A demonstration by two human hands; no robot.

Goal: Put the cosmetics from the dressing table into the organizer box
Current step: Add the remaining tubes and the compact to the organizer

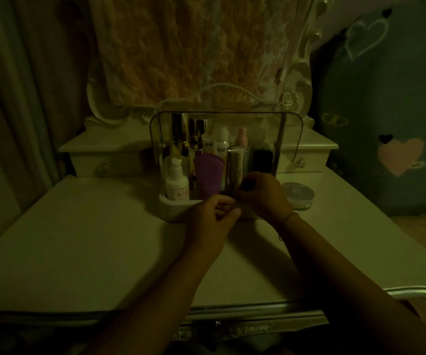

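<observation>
The organizer box [173,210] stands at the middle of the dressing table, its clear lid [287,134] raised. Upright inside are a white bottle [177,184], a purple tube [208,175], gold-capped bottles [180,131], a beige tube [235,165] and a dark bottle [262,160]. My right hand [263,194] is over the box's front right part, fingers closed around a small dark item [248,186]. My left hand [210,221] is at the box's front rim, fingers curled close to the right hand; the dim light hides whether it grips anything. A round lidded jar [298,196] lies on the table to the right of the box.
The cream table top [91,239] spreads wide to the left and front. Small drawer units [106,157] flank the box behind, under a cloth-draped mirror [194,47]. A curtain [14,98] hangs left, and a dark heart-patterned cover [386,124] stands right.
</observation>
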